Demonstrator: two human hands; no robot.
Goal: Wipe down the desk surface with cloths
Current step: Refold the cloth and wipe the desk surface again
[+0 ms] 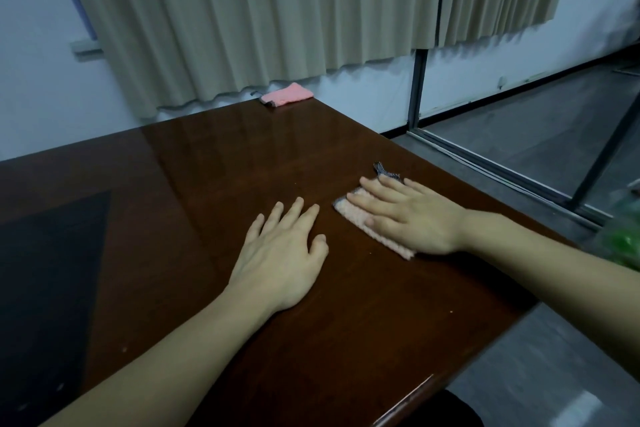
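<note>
The right hand [408, 215] presses flat on a pink cloth [360, 218], apparently mid-wipe. The left hand [280, 253] rests flat on the desk [207, 166]. Next, probably a stroke across.

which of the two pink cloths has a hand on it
The near cloth by the desk's right edge, under the flat right hand. The far cloth lies untouched at the back corner.

Two bare forearms enter from the lower edge of the view. The left hand [280, 253] and the right hand [412, 215] carry no gloves, rings, watches or bands. No sleeve covers either forearm up to the frame edge. Fingernails are short and unpainted.
</note>
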